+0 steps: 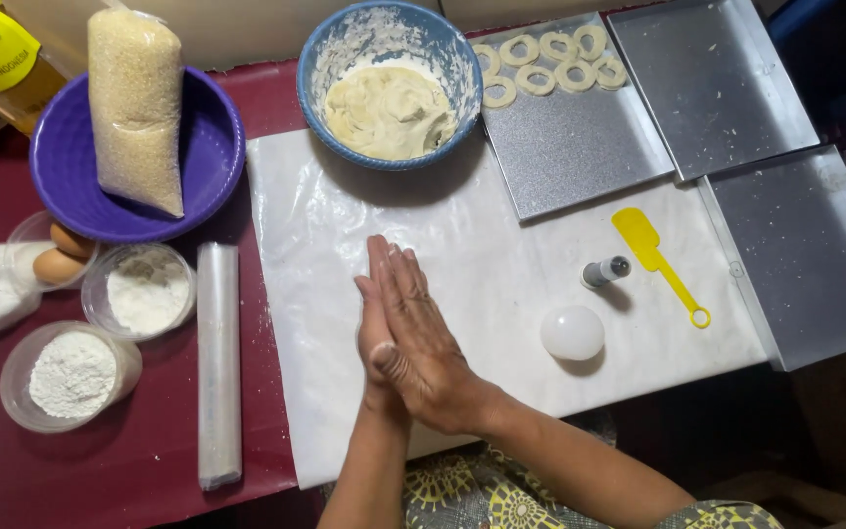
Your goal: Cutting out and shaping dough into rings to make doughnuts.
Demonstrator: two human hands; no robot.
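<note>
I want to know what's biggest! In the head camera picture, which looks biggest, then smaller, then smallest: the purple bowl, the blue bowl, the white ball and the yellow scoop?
1. Purple bowl
2. Blue bowl, a bit smaller
3. Yellow scoop, long but thin
4. White ball, though it is close to the scoop in area

Left hand [372, 323] mostly hidden (behind right hand [423, 343]).

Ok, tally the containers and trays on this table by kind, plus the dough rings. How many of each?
Metal trays: 3
Dough rings: 8
Bowls, a blue one with dough and a purple one holding a bag of grains: 2
Clear tubs, two with white powder, one with eggs: 3
Total: 16
Both hands are pressed palm to palm over the white sheet.
</note>
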